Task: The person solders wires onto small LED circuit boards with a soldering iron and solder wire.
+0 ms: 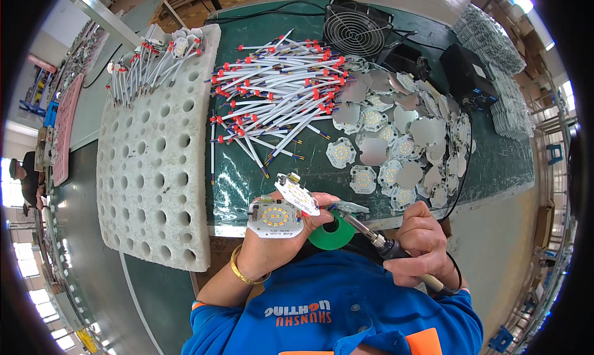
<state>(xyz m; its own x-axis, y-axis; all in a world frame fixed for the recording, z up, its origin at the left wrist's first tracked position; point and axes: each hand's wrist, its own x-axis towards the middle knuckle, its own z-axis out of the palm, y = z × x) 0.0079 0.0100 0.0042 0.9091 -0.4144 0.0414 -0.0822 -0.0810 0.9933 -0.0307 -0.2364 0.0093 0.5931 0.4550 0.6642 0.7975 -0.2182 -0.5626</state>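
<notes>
My left hand, with a gold bangle at its wrist, is closed on white LED boards near the front edge of the table. At least two boards show, their yellow chips facing up, one tilted above the other. My right hand grips a soldering iron. Its metal shaft points up and left, with the tip close to my left fingertips; whether it touches anything cannot be made out. Just under the tip, another flat board shows edge-on. A green ring sits below my left fingers, partly hidden.
White cables with red connectors lie piled mid-table. Loose LED boards spread to their right. Behind stand a black fan and a black box. A white foam block with holes holds wired boards at left. Stacked trays rise far right.
</notes>
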